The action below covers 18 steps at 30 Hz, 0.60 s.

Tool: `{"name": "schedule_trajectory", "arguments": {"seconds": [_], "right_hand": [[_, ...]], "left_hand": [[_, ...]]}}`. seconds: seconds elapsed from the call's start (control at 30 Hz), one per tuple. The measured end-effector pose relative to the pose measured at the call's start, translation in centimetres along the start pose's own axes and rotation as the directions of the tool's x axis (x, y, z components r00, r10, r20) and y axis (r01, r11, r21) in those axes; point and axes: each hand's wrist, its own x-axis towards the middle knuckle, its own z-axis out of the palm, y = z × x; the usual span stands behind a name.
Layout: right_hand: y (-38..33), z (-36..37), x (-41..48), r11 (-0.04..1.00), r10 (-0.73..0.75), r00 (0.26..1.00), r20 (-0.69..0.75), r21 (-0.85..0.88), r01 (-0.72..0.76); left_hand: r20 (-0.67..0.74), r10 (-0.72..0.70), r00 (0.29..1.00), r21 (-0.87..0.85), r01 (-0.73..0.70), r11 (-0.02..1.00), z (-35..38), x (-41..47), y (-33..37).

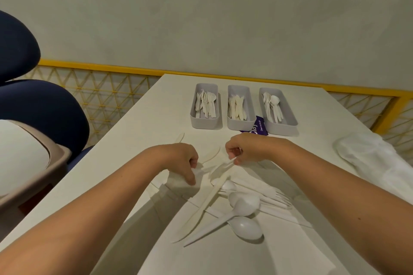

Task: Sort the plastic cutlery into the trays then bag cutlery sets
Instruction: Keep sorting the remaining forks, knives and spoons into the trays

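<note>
White plastic knife [220, 168], likely light, thin and slippery, lies on the table [156, 118] amid the loose pile; the right hand [240, 150] pinches its end. Left hand [183, 161] curls closed; contents unclear.

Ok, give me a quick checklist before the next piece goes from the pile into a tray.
1. Three trays within view and upright: ok. Left tray, middle tray, right tray stand in a row.
2. Trays sorted by type: cannot tell for the left one, which seems to hold forks plus a spoon; the right tray holds spoons.
3. Right hand has a piece: ok, its fingertips pinch a thin white piece; which type, cannot tell.
4. Left hand grip: cannot tell, fingers curl down over something white.
5. Loose pile left to sort: not ok, a knife, spoons and forks remain.
</note>
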Motion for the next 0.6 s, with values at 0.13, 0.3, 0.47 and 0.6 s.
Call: {"name": "schedule_trajectory", "arguments": {"seconds": [0.13,0.3,0.47,0.6], "right_hand": [[0.5,-0.9,-0.7,0.999,0.031,0.994,-0.103,-0.032,-0.035],[-0.2,-2.2,-2.0,0.964,0.055,0.938,-0.342,0.264,0.04],[-1.7,-1.8,-2.8,0.942,-0.021,0.92,-0.391,0.3,0.149],[-1.7,-1.9,-3.5,0.978,-0.064,0.839,-0.54,0.135,0.161]], "left_hand": [[-0.176,-0.004,0.984,-0.155,-0.024,0.988,-0.6,0.1,0.0],[-0.259,-0.1,0.961,-0.673,-0.105,0.732,-2.3,-0.4,0.3],[-0.134,-0.073,0.988,-0.965,-0.114,0.236,-3.6,-0.4,0.8],[-0.108,-0.051,0.993,-0.972,-0.095,0.216,-3.6,-0.7,1.0]]}}
